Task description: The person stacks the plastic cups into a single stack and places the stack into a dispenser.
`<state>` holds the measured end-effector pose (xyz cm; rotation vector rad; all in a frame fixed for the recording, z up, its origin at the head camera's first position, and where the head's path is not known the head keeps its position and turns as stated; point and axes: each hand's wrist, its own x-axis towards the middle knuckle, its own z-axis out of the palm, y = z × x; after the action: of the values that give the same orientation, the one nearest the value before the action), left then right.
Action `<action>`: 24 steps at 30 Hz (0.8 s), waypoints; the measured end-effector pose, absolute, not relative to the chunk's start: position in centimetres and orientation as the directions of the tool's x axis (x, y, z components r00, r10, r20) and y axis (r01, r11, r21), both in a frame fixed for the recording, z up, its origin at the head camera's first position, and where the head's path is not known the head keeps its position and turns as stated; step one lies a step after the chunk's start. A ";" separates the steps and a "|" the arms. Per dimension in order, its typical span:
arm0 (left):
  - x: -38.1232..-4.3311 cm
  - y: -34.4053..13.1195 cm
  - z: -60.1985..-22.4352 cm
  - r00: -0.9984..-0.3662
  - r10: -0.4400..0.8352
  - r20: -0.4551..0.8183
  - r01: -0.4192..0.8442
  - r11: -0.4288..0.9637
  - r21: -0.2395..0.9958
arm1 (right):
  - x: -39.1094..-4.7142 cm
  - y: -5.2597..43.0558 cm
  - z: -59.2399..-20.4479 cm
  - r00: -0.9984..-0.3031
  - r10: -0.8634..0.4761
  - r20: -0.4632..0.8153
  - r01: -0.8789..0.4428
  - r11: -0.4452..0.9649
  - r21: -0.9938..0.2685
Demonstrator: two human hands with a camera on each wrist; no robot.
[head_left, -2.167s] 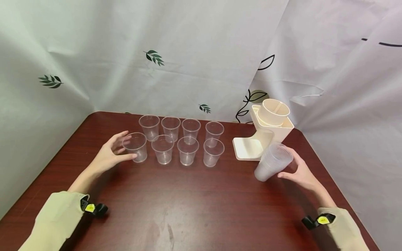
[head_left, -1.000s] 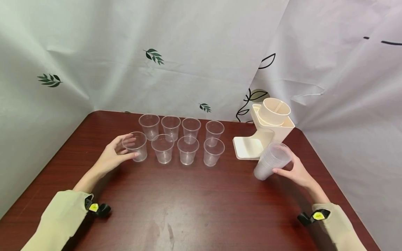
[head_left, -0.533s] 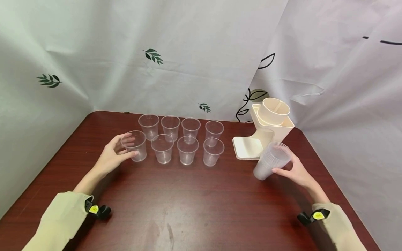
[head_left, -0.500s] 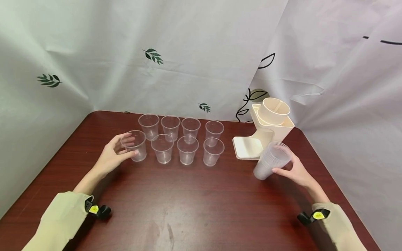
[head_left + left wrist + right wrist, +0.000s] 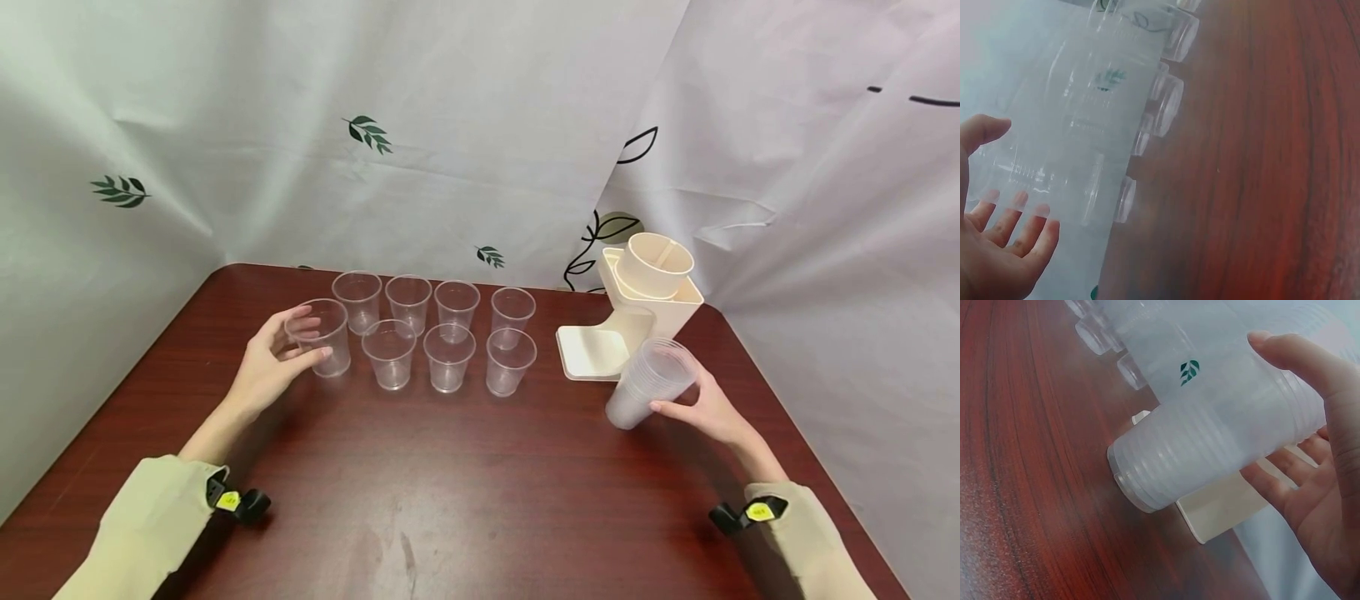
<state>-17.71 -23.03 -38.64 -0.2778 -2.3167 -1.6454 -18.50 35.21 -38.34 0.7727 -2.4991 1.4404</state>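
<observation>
My left hand (image 5: 264,368) grips a clear plastic cup (image 5: 335,340), thumb on the near side and fingers behind. The cup leans slightly to the left at the front row's left end. In the left wrist view, the fingers (image 5: 1034,244) show through or beside the transparent cup wall, which is hard to make out. On the right, my right hand (image 5: 712,407) holds a tilted stack of nested clear plastic cups (image 5: 641,392). In the right wrist view, the thumb (image 5: 1300,353) lies along one side of the stack, with the other fingers underneath.
Other clear cups stand upright in two rows: a front cup (image 5: 447,367) and a back cup (image 5: 512,312) are among several. A cream plastic dispenser (image 5: 660,317) with a round tube on top stands behind the stack. Patterned white cloth (image 5: 420,192) hangs behind the dark red-brown table (image 5: 480,483).
My left hand has closed in on the leftmost front cup, which has risen slightly and tipped left. My right thumb has come in against the stack; the other cups stay put.
</observation>
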 end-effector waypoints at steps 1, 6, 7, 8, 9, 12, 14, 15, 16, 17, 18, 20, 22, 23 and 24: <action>-17.7 -23.0 -38.5 -0.940 -0.013 0.340 0.317 0.328 0.890 | -18.5 35.2 -38.3 -0.854 -0.357 0.377 -0.506 0.404 -0.762; -17.6 -22.6 -37.6 -0.936 -0.034 0.350 0.322 0.318 0.892 | -18.6 35.2 -38.3 -0.853 -0.362 0.376 -0.505 0.396 -0.767; -17.7 -22.6 -37.4 -0.935 -0.038 0.352 0.323 0.316 0.892 | -18.6 35.2 -38.3 -0.851 -0.365 0.376 -0.508 0.395 -0.766; -17.7 -22.5 -37.2 -0.934 -0.041 0.354 0.323 0.321 0.890 | -18.6 35.1 -38.2 -0.851 -0.367 0.376 -0.508 0.394 -0.766; -17.7 -22.5 -37.1 -0.933 -0.044 0.356 0.324 0.323 0.889 | -18.5 35.1 -38.2 -0.851 -0.369 0.375 -0.508 0.393 -0.766; -17.8 -22.3 -36.5 -0.931 -0.053 0.361 0.324 0.334 0.885 | -18.5 35.1 -38.2 -0.848 -0.373 0.375 -0.512 0.397 -0.762; -17.8 -22.2 -36.2 -0.929 -0.062 0.365 0.326 0.333 0.885 | -18.5 35.1 -38.2 -0.850 -0.371 0.373 -0.509 0.400 -0.763; -17.8 -22.1 -36.0 -0.927 -0.066 0.368 0.328 0.328 0.886 | -18.5 35.1 -38.2 -0.851 -0.371 0.372 -0.508 0.401 -0.762; -17.8 -22.0 -35.9 -0.926 -0.070 0.372 0.331 0.325 0.886 | -18.5 35.2 -38.2 -0.852 -0.370 0.371 -0.507 0.403 -0.762; -17.7 -21.9 -35.7 -0.924 -0.074 0.375 0.334 0.319 0.887 | -18.5 35.2 -38.2 -0.853 -0.368 0.370 -0.505 0.404 -0.763; -17.7 -21.8 -35.6 -0.923 -0.078 0.378 0.337 0.315 0.887 | -18.5 35.1 -38.2 -0.853 -0.369 0.369 -0.505 0.403 -0.764; -17.6 -21.5 -35.3 -0.921 -0.081 0.381 0.340 0.311 0.888 | -18.5 35.1 -38.1 -0.854 -0.368 0.369 -0.503 0.400 -0.766; -17.6 -21.3 -35.0 -0.921 -0.084 0.381 0.340 0.308 0.889 | -18.5 35.2 -38.1 -0.851 -0.372 0.371 -0.507 0.397 -0.765; -17.6 -21.2 -34.9 -0.921 -0.085 0.380 0.339 0.306 0.890 | -18.5 35.2 -38.1 -0.848 -0.376 0.373 -0.512 0.397 -0.762; -17.5 -21.1 -34.7 -0.921 -0.085 0.379 0.339 0.303 0.891 | -18.5 35.2 -38.1 -0.847 -0.378 0.375 -0.514 0.396 -0.761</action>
<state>-17.53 -21.07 -34.73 -0.2279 -2.2216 -1.6517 -18.54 35.18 -38.14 0.8050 -2.5037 1.4435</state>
